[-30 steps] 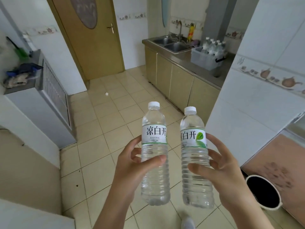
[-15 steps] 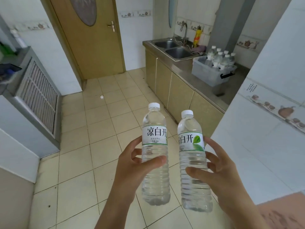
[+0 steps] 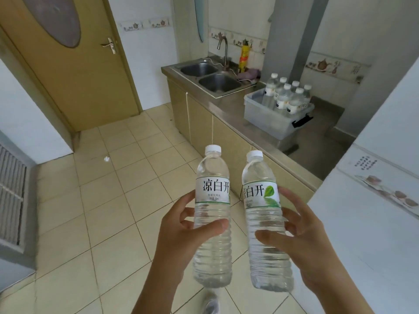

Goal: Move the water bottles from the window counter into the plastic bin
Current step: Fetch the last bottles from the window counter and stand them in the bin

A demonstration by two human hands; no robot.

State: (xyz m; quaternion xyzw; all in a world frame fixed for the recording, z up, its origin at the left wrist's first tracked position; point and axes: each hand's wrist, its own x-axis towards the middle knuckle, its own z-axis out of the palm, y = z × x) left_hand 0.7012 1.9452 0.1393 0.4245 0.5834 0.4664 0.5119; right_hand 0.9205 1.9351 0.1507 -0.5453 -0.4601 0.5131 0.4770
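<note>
Nearest the camera, the left hand (image 3: 181,232) was wrapped around the middle of one water bottle (image 3: 213,214), thumb across its ribbed front, and the right hand (image 3: 301,245) clasped a second water bottle (image 3: 264,218) the same way, so each grip was closed on its own bottle. Both bottles stood almost upright, white caps on, side by side and just apart, the right one tilted slightly to 11 o'clock. Below them, at 6 o'clock, the tip of a shoe (image 3: 212,304) showed on the beige tiled floor (image 3: 108,200), which lay bare but for a small white scrap (image 3: 106,158) at about 10 o'clock. At 3 o'clock a white tiled wall corner (image 3: 374,211) jutted in close beside the right hand. Farther off, toward 1 o'clock, the steel table (image 3: 229,109) ran along over tan cabinet doors (image 3: 204,125), and on it sat the plastic bin (image 3: 267,118) with several capped bottles (image 3: 288,96) standing upright in its far end; the near part of the bin looked unfilled. Beyond it at 12 o'clock lay a double sink (image 3: 210,77) with a faucet (image 3: 223,47), a yellow bottle (image 3: 244,55) and a purplish cloth (image 3: 250,74) just beside it. A grey column (image 3: 292,35) rose behind the bin. At 10 o'clock stood a wooden door (image 3: 74,71), shut, with a metal handle (image 3: 110,45).
</note>
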